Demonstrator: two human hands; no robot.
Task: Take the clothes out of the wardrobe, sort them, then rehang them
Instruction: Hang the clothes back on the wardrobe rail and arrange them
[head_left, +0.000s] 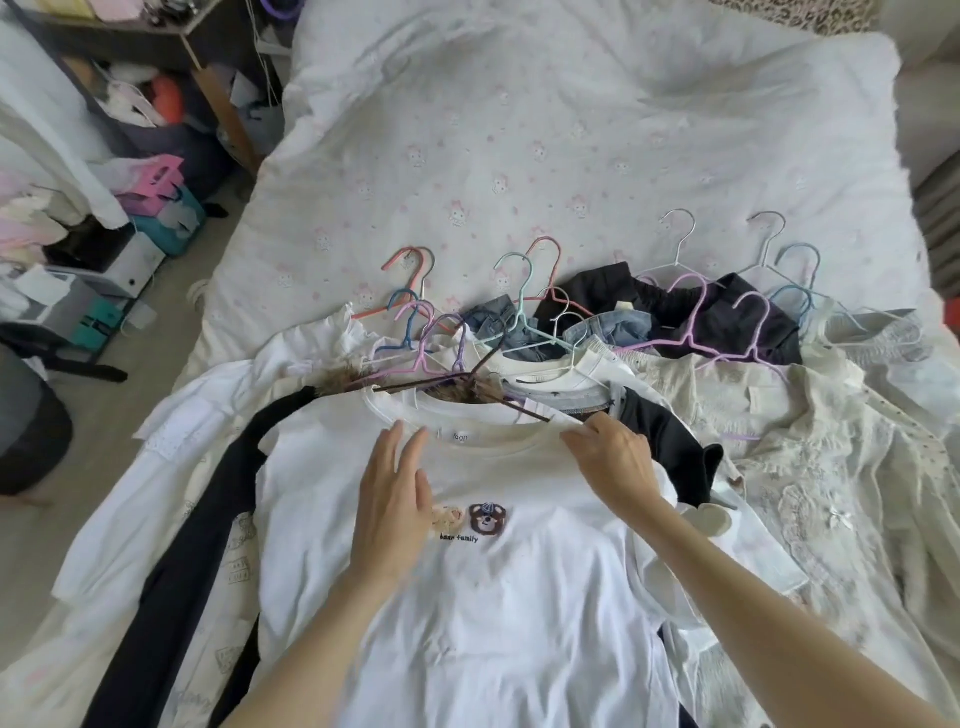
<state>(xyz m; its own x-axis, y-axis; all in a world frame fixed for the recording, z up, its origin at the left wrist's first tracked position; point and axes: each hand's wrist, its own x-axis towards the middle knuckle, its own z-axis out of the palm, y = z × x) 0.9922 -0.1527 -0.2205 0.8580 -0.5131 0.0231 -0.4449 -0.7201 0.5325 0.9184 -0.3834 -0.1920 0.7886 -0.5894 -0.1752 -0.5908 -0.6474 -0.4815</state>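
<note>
While the garments already lie out on the white printed bedspread (519, 130), I note my left hand (392, 499) flat, fingers straight, on the white bear-motif cotton T-shirt (467, 597); my right hand (610, 457) pinches its collar beside the dark wire hanger (441, 387). Sorting is underway; rehanging remains.

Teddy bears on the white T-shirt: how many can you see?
2. A brown bear sits mid-chest on the white T-shirt. A pale bear is just left of it, partly covered by the left hand. More could be hidden under that hand.
</note>
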